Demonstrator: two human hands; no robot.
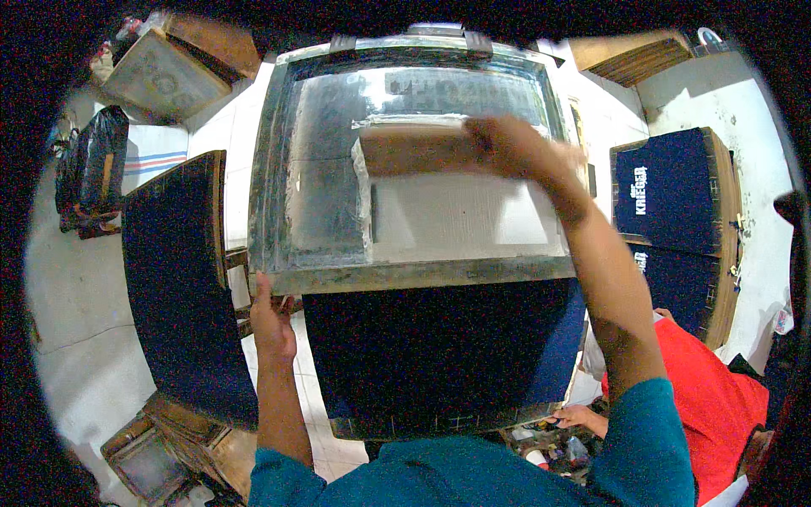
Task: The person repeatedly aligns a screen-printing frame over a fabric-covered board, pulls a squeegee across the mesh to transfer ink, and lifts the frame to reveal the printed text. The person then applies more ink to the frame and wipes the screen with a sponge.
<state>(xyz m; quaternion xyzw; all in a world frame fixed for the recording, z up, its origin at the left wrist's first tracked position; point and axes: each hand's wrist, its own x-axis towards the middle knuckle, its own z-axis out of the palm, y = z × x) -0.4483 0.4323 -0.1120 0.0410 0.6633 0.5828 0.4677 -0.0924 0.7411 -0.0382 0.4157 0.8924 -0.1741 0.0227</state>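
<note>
A screen printing frame [422, 276] with worn grey edges lies tilted over a board covered in dark navy fabric [448, 355]. My left hand [274, 331] is closed around the frame's near left corner. Across the mesh, my right hand [514, 150] grips the right end of a wooden squeegee [412, 152]; the hand is blurred by motion. White ink [366, 203] smears the mesh along the squeegee's left side. A pale, ink-coated area [456, 215] spreads on the mesh below the squeegee.
Another fabric-covered board [173, 287] stands at the left. On the right are boards with white-printed navy fabric [667, 186]. A person in red [710, 397] sits close at my right, their hand [579, 418] near the board edge. A black plastic bag [97, 169] hangs far left.
</note>
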